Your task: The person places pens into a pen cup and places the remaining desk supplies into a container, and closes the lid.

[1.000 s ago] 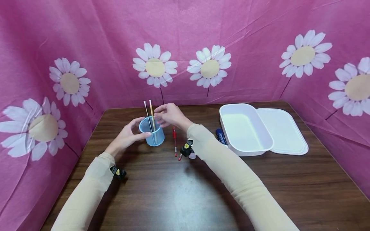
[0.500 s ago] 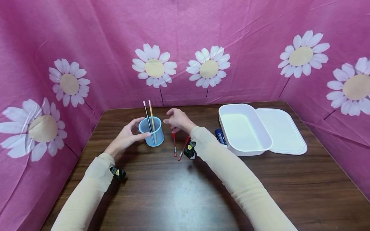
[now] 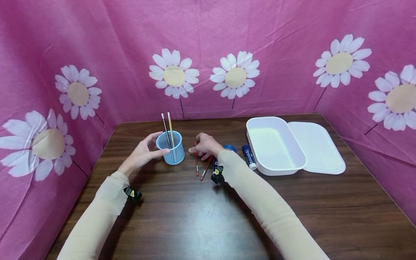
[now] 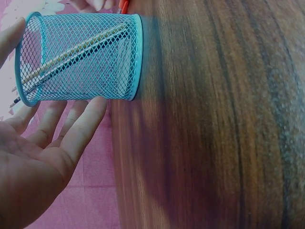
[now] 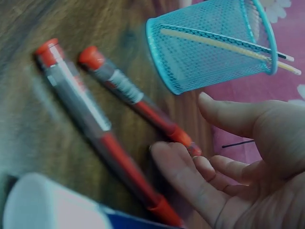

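Left hand on the mesh cup, right hand spread over the red pens

On my feeds, the left hand (image 3: 142, 153) pinches the blue mesh cup (image 3: 180, 155) between thumb and fingers, the thumb lying at the rim. The cup stands upright on the left part of the table. Inside it lean two slim sticks, one dark (image 3: 165, 124) and one yellow (image 3: 170, 124), their pale ends poking above the rim.

The right hand (image 3: 207, 145) I have just right of the cup, its thumb and index finger spread apart with nothing between them. Below it lie two red pens, the left pen (image 3: 196, 166) and the right pen (image 3: 206, 169); I cannot tell whether a fingertip touches either one.

By the right wrist I make out a round blue item (image 3: 230, 147), partly hidden by the sleeve. Farther right, a blue tube (image 3: 248, 156) with a white end lies just beside the white box (image 3: 279, 172). The box's right side overlaps the flat white lid (image 3: 321, 146) in the head view. Behind the brown table (image 3: 201, 224) hangs a pink daisy-print cloth (image 3: 208, 29).
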Available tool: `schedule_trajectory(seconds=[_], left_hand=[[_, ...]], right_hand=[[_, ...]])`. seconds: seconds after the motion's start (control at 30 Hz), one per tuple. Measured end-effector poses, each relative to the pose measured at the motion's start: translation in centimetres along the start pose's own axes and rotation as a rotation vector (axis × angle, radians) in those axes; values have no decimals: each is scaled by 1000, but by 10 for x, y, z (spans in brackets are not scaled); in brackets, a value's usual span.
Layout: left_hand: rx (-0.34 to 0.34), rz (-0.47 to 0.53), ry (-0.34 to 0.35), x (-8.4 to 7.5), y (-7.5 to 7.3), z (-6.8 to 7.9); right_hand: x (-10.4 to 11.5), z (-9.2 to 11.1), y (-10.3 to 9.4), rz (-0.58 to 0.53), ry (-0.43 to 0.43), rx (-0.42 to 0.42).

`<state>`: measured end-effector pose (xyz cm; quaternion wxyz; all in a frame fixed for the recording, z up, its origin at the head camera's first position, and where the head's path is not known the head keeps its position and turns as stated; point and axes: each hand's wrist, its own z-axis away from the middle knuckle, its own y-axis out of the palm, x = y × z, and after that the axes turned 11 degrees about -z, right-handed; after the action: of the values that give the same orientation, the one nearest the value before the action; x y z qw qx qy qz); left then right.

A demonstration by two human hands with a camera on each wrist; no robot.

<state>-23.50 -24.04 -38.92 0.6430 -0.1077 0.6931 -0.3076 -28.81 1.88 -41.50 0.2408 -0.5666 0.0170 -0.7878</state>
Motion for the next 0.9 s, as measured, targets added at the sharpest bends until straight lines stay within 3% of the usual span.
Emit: schedule_trajectory(seconds=[0.3,0.9], left_hand=[[2,22,11,26,2,-13],[24,93,5,27,1,-12]], right_hand=[[-7,2,9,27,29,-12],[-6,2,10,106,30,26]])
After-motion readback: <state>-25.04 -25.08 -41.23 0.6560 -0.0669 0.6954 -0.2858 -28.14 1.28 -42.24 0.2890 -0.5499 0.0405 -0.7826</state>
